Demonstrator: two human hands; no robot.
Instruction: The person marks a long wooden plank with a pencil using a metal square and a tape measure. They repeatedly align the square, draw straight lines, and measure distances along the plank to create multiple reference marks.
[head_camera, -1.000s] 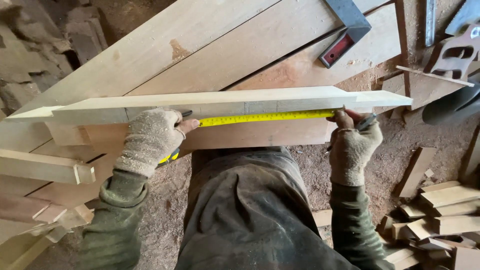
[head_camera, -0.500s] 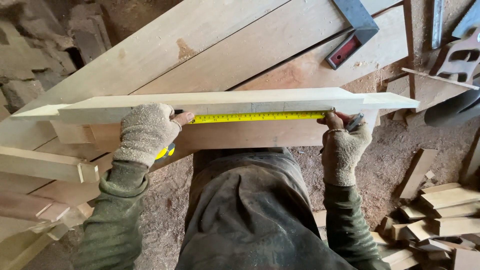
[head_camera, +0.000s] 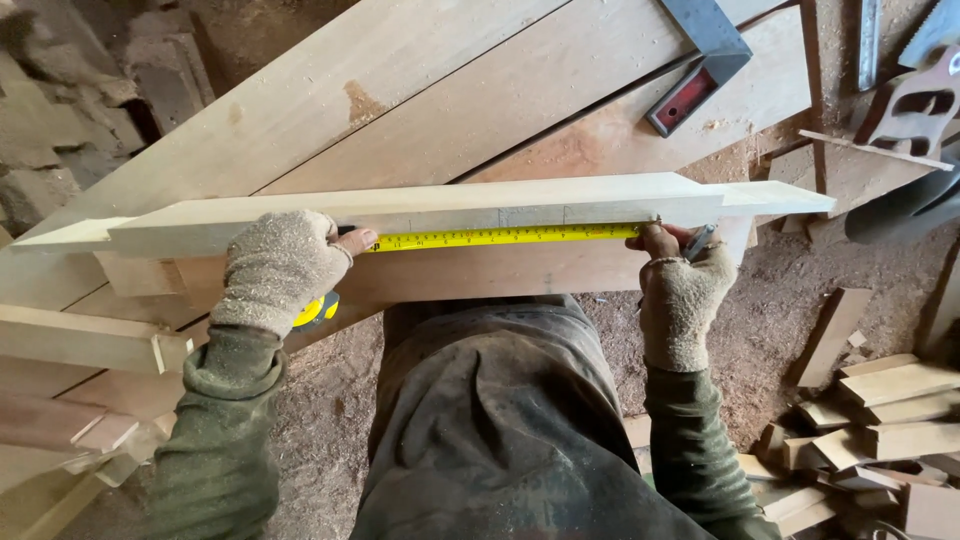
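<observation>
A gloved left hand (head_camera: 275, 268) grips a yellow tape measure (head_camera: 500, 238), stretched left to right along the near edge of a pale wooden strip (head_camera: 420, 208). The right hand (head_camera: 685, 290) pins the tape's end and holds a pencil (head_camera: 697, 243). Pencil marks already show on the strip.

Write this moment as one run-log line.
left hand: holds tape measure case | right hand: pins tape end, holds pencil | tape along wooden piece
</observation>
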